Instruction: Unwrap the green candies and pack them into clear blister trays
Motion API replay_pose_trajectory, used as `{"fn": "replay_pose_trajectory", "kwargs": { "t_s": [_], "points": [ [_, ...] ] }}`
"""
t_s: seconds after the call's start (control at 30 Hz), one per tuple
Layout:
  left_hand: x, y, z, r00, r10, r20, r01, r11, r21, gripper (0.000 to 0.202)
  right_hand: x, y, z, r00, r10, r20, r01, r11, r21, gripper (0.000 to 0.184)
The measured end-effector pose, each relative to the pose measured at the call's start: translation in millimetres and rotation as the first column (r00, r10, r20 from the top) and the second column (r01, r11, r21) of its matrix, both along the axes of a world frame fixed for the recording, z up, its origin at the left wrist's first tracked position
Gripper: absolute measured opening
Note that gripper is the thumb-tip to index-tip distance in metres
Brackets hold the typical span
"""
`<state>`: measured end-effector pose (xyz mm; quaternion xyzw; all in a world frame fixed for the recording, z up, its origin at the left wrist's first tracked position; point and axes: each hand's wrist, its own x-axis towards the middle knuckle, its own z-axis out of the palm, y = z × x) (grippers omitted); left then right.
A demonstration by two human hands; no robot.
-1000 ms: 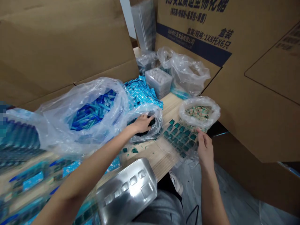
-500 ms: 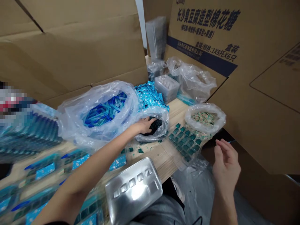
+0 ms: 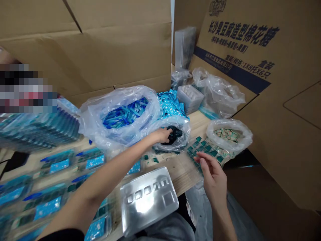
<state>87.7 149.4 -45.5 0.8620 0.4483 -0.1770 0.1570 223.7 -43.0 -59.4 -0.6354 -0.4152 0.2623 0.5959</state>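
And there was the left hand [image 3: 164, 134], dipped right into the bag of dark pieces [image 3: 185, 134]! Its fingers were bent down among the contents; whether they had gripped any, one could not tell. Near the bag, on its right, the right hand [image 3: 212, 172] hung over the sheet of green pieces [image 3: 204, 147], thumb close to half-curled fingertips, no telling if anything sat between them.

The tally, then: to the near left of the bag, clear packs [image 3: 108, 221] lay in rows, several showing a blue packet and a blue stick, so they looked largely loaded. Farther left of the bag rose a tight stack of packs [image 3: 52, 130], apparently done. Yet plenty seemed left to use: the sack of blue sticks [image 3: 95, 107] just left of the bag, the heap of blue packets [image 3: 172, 103] behind it, the sachets [image 3: 227, 135] to its right. On the bag's near side, the metal plate [image 3: 150, 204] gleamed.

And the change! Half a second earlier the right hand was out past the sheet, farther from the bag; now it had swung in over the sheet's near edge, while the left hand stayed among the dark pieces
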Motion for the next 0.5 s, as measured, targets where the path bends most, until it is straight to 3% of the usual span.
{"fn": "replay_pose_trajectory", "kwargs": {
  "t_s": [0.2,0.3,0.4,0.5],
  "points": [
    [12.2,-12.2,-9.8,0.992,0.064,0.107,-0.064,0.998,-0.008,0.035,-27.3,15.9,-5.2,0.970,0.112,-0.217,-0.117,0.993,-0.007,0.023],
    [6.9,-11.2,-8.7,0.975,0.082,0.204,-0.075,0.996,-0.044,0.034,-29.6,14.1,-7.9,0.932,0.136,-0.336,-0.147,0.989,-0.008,0.025],
    [-9.0,-9.3,1.7,0.943,0.085,0.322,-0.063,0.995,-0.079,0.032,-23.1,19.9,-9.4,0.851,0.156,-0.502,-0.175,0.985,0.008,0.029],
    [-21.6,-14.5,18.4,0.888,0.082,0.453,-0.041,0.994,-0.099,0.031,-21.3,41.8,-8.1,0.707,0.216,-0.673,-0.267,0.963,0.029,0.030]
  ]
}}
